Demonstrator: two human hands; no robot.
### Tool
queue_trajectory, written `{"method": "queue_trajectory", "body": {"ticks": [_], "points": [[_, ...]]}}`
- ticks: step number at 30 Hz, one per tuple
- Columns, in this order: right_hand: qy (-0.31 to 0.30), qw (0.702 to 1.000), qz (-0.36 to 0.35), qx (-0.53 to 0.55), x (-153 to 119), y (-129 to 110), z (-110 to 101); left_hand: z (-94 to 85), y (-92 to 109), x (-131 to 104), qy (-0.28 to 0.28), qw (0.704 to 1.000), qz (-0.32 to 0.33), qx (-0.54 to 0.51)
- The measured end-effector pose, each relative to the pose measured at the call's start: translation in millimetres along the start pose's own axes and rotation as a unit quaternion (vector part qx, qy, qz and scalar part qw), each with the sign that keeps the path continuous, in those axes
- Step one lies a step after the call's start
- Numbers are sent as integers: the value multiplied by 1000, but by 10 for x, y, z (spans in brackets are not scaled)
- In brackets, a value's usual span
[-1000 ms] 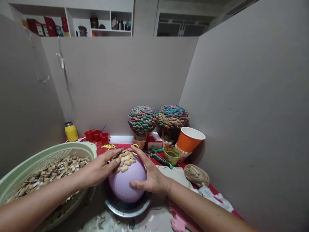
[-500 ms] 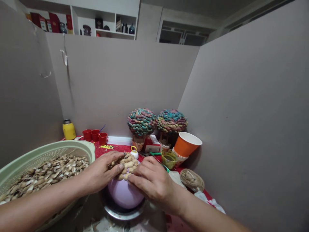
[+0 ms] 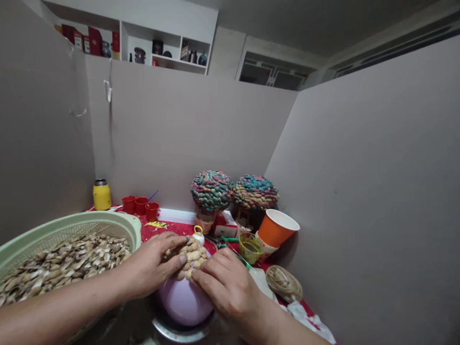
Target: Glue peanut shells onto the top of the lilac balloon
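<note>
A purple balloon sits in a round metal bowl, its top covered with peanut shells. Against the left side of the shells lies my left hand, thumb and fingers apart around them. My right hand presses on the right side, its fingertips touching a shell at the lower edge of the covered part. Whether those right fingers grip a shell is hard to make out. A green basket full of shell halves stands at the left.
Behind are two colourful shell-covered balls on cups, red cups and a yellow bottle. To the right are an orange paper cup, a yellowish plastic cup and a twine coil. Grey panels enclose the table.
The camera view has tilted up slightly, so the scene sits lower. Both hands stay on the shells in nearly the same pose.
</note>
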State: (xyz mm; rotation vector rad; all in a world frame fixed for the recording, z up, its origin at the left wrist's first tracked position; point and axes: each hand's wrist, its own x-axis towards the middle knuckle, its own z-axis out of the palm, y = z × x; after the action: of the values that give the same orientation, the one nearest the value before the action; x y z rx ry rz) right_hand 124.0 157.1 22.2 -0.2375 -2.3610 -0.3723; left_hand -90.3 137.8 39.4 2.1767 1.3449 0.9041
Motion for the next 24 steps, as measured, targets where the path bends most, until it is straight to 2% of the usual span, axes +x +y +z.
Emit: {"method": "queue_trajectory", "body": {"ticks": [12,19,24], "points": [[33,999,25,-16,-60,-25,124,-7,-5,11,-18,999,-22,32],[19,998,58,28,-49,-18,63,-7,-1,5,-23,999,-12,37],[6,998,56,42,-78,1,-9,-5,-9,3,-22,999,-14,40]]}}
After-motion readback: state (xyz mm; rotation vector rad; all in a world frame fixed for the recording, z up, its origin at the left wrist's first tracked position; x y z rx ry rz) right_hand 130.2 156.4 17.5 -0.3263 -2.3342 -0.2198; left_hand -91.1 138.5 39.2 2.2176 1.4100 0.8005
